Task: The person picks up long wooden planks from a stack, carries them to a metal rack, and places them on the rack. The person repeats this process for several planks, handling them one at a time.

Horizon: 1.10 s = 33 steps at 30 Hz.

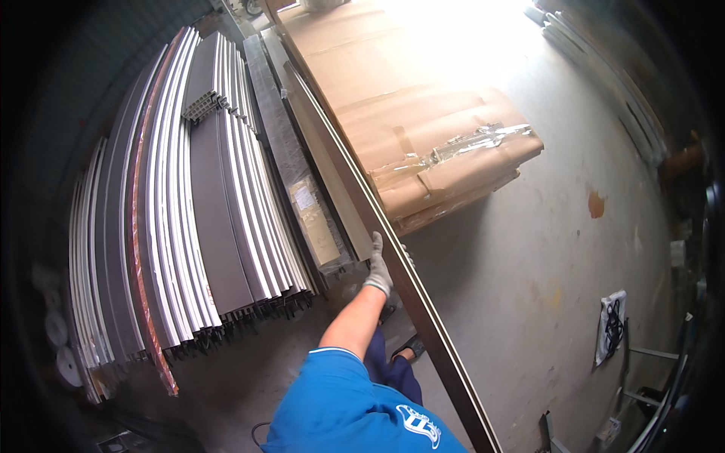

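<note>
The left hand [380,266], gloved in grey, is gripping a long dark profile [430,340] with pale edge strips; its grip is closing around the member, thumb along the near face. The profile is running diagonally from beside the paper-wrapped stack [423,128] to the lower edge, above the concrete floor [529,279]. Grey-brown panels [219,196] are lying stacked leftward. The right hand's grip cannot be determined.

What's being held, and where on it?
The gloved left hand grips a long dark strip partway along its length, thumb at its left edge. Right hand: out of view, can't tell.
</note>
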Tool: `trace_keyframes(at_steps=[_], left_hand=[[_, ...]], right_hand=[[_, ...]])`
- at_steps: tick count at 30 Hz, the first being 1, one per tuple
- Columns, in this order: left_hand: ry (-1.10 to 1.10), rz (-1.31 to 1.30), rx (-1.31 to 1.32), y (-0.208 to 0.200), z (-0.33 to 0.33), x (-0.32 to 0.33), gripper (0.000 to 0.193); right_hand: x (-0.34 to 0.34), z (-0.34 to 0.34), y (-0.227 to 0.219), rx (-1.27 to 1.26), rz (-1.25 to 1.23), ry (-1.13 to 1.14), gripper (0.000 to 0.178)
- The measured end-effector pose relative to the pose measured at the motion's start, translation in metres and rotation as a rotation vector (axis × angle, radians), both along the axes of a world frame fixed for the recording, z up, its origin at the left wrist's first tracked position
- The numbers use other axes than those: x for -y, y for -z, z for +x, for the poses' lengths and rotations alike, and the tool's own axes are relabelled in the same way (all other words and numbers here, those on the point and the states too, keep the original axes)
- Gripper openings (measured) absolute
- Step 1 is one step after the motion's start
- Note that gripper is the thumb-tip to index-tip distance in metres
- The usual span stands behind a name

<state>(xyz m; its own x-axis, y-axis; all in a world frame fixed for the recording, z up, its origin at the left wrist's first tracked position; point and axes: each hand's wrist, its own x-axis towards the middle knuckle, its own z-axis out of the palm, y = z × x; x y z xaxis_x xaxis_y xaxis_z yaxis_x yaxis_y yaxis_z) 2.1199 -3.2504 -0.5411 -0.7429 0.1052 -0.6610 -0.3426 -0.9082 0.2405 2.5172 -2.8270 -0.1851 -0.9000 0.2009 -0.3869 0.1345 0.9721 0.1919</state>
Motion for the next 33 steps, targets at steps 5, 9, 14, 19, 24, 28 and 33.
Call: trace_keyframes(at_steps=[5,9,14,19,24,28,33], left_hand=[[-0.054,0.403,-0.069,-0.036,0.076,-0.056,0.086],[0.040,-0.043,0.146,-0.048,0.113,-0.060,0.086],[0.051,-0.161,0.089,-0.016,0.095,-0.019,0.077],[0.271,-0.091,0.249,-0.047,0.101,-0.031,0.082],[0.469,-0.218,-0.205,-0.094,0.088,-0.038,0.077],[0.592,-0.364,-0.283,-0.123,0.035,-0.102,0.070],[0.719,-0.412,-0.488,-0.194,0.003,-0.242,0.063]], right_hand=[[0.023,0.027,0.086,-0.131,0.163,-0.060,0.042],[0.025,0.040,0.083,0.115,0.114,0.181,0.029],[0.021,0.080,0.060,0.017,-0.041,0.280,0.028],[0.016,0.142,0.087,0.020,0.112,0.299,0.053],[0.002,0.166,0.127,-0.269,0.068,0.318,0.019],[0.001,0.161,0.169,-0.399,0.034,0.396,0.020],[-0.016,0.154,0.231,-0.605,0.071,0.571,0.036]])
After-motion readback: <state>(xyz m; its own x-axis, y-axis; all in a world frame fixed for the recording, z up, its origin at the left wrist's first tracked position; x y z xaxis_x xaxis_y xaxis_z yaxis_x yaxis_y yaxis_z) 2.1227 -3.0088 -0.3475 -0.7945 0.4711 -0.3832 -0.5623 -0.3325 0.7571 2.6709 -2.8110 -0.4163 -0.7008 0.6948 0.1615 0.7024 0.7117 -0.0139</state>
